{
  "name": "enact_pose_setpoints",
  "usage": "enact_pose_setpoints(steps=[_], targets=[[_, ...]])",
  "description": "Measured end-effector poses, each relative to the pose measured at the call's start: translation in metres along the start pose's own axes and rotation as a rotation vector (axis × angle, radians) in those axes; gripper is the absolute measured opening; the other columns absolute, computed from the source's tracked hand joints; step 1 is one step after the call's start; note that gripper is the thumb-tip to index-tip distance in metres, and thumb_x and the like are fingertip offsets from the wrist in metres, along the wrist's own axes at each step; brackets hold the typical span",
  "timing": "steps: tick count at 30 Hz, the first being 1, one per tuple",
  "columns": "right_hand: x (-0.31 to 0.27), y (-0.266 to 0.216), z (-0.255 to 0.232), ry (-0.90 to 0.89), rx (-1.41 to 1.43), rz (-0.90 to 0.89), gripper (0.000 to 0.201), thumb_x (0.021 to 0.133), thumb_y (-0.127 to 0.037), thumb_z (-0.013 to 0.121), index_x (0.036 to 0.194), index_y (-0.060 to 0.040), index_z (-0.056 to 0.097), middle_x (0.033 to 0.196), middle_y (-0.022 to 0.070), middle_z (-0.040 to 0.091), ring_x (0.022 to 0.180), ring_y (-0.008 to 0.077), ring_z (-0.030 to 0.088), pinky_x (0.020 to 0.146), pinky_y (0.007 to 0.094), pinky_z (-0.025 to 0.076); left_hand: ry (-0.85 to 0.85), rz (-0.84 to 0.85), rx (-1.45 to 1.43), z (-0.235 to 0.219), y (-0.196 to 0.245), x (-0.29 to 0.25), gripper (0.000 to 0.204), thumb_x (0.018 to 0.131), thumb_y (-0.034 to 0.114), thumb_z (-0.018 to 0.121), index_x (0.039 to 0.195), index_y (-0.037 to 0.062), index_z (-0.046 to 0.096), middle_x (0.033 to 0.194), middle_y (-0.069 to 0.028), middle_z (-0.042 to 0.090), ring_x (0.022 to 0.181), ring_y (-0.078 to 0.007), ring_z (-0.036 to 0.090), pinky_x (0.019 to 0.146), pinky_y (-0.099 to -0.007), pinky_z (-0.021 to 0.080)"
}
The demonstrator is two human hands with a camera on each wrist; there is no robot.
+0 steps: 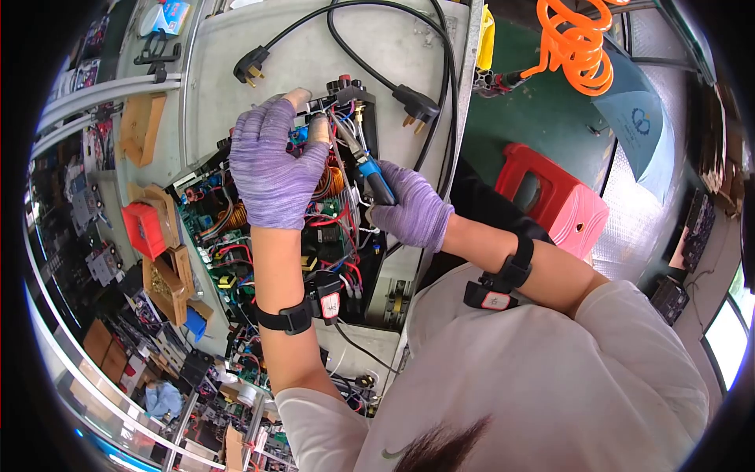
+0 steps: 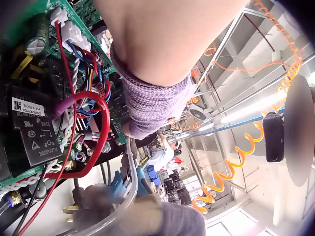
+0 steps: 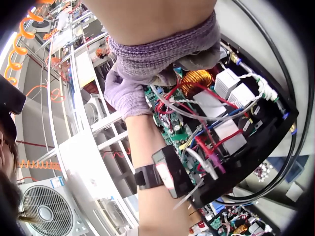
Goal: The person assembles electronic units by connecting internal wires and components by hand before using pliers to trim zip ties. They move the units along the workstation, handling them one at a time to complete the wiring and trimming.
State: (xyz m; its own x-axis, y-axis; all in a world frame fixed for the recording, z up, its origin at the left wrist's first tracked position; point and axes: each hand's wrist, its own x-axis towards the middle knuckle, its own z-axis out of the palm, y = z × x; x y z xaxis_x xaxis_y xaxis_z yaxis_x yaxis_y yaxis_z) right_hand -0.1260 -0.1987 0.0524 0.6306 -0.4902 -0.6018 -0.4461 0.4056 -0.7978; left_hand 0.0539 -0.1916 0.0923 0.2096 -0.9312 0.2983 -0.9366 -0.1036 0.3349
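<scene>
In the head view, an opened electrical unit (image 1: 330, 228) shows circuit boards, copper coils and red, blue and white wires. My left hand (image 1: 275, 169), in a purple knit glove with bare-looking fingertips, lies over its far end. Thumb and forefinger grip the dark end panel (image 1: 346, 96), from either side of its edge; the other fingertips are hidden. My right hand (image 1: 413, 206), gloved alike, holds pliers (image 1: 376, 179) by their blue and black handles. Their grey jaws reach among the wires beside the left thumb. In the left wrist view, the blue handles (image 2: 118, 186) show behind a clear tube (image 2: 132, 172).
Black power cables with plugs (image 1: 415, 104) lie on the pale worktable (image 1: 228, 47) beyond the unit. Small boxes, including a red bin (image 1: 144, 230), stand along the left side. A red stool (image 1: 554, 200) is at the right, below a coiled orange hose (image 1: 578, 47).
</scene>
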Motion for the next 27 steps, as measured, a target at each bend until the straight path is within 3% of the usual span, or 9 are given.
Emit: enact_pose_setpoints(steps=[2,6,9,12,16,19,25,27], targets=[[0.003,0.011,-0.005,-0.002,-0.103,-0.014,0.041,0.068,-0.003,0.058,0.109,-0.0007,0.052,0.07,0.0068,0.054,0.062,0.0142,0.053,0.058,0.0317,0.046,-0.005,-0.001,-0.008,0.0,0.003,0.001,0.038,0.067,0.015,0.077,0.103,0.0087,0.065,0.08,-0.0038,0.058,0.061,-0.0141,0.047,0.058,-0.0272,0.044],[-0.001,0.001,-0.007,0.007,-0.128,0.015,0.041,0.067,-0.003,0.058,0.108,-0.0002,0.052,0.07,0.0062,0.053,0.063,0.014,0.052,0.058,0.0318,0.046,0.013,0.015,-0.01,0.001,0.002,0.0,0.038,0.067,0.015,0.077,0.102,0.0089,0.065,0.079,-0.0037,0.057,0.061,-0.014,0.046,0.057,-0.0275,0.044],[-0.006,-0.006,0.001,-0.011,0.068,0.061,0.043,0.067,-0.002,0.058,0.11,-0.0001,0.052,0.071,0.0045,0.053,0.063,0.0124,0.051,0.057,0.0301,0.046,0.012,0.027,-0.002,0.002,0.003,0.001,0.037,0.067,0.014,0.077,0.101,0.0092,0.066,0.077,-0.0035,0.056,0.06,-0.0141,0.046,0.056,-0.0274,0.043],[-0.004,0.001,0.014,0.044,0.116,0.041,0.036,0.071,-0.012,0.061,0.104,0.0009,0.053,0.068,0.0112,0.055,0.06,0.0189,0.051,0.058,0.0352,0.046,0.002,0.024,-0.002,0.001,0.005,0.003,0.036,0.066,0.014,0.077,0.1,0.0097,0.066,0.076,-0.0033,0.055,0.059,-0.0137,0.046,0.055,-0.0269,0.042],[-0.01,-0.013,0.013,0.021,0.242,0.124,0.036,0.072,-0.012,0.062,0.104,0.0008,0.053,0.07,0.0125,0.056,0.061,0.0192,0.052,0.059,0.0343,0.047,-0.009,0.023,-0.007,0.0,0.004,0.006,0.035,0.066,0.014,0.077,0.098,0.0102,0.067,0.075,-0.0029,0.055,0.058,-0.0128,0.045,0.053,-0.0265,0.042],[-0.002,0.002,0.015,-0.011,0.305,0.027,0.037,0.072,-0.011,0.062,0.105,0.0009,0.054,0.072,0.0121,0.057,0.063,0.0194,0.053,0.061,0.0341,0.047,-0.011,0.006,-0.018,0.0,0.005,0.007,0.034,0.065,0.014,0.078,0.097,0.0105,0.067,0.074,-0.0025,0.054,0.057,-0.0124,0.045,0.052,-0.0264,0.041],[-0.003,0.0,0.004,0.012,0.084,-0.003,0.039,0.071,-0.013,0.064,0.106,0.0007,0.054,0.073,0.0117,0.058,0.063,0.018,0.052,0.061,0.0341,0.047,-0.012,-0.012,-0.019,0.001,0.004,0.008,0.035,0.065,0.014,0.079,0.097,0.0106,0.067,0.072,-0.0026,0.051,0.054,-0.0115,0.043,0.051,-0.0257,0.041],[-0.004,0.0,0.004,-0.028,0.164,0.053,0.039,0.071,-0.014,0.064,0.106,0.0008,0.054,0.072,0.011,0.057,0.063,0.0176,0.051,0.061,0.0339,0.046,-0.009,-0.01,-0.019,0.001,0.003,0.007,0.035,0.065,0.014,0.079,0.097,0.0104,0.067,0.072,-0.0027,0.052,0.054,-0.0112,0.044,0.051,-0.0256,0.041]])
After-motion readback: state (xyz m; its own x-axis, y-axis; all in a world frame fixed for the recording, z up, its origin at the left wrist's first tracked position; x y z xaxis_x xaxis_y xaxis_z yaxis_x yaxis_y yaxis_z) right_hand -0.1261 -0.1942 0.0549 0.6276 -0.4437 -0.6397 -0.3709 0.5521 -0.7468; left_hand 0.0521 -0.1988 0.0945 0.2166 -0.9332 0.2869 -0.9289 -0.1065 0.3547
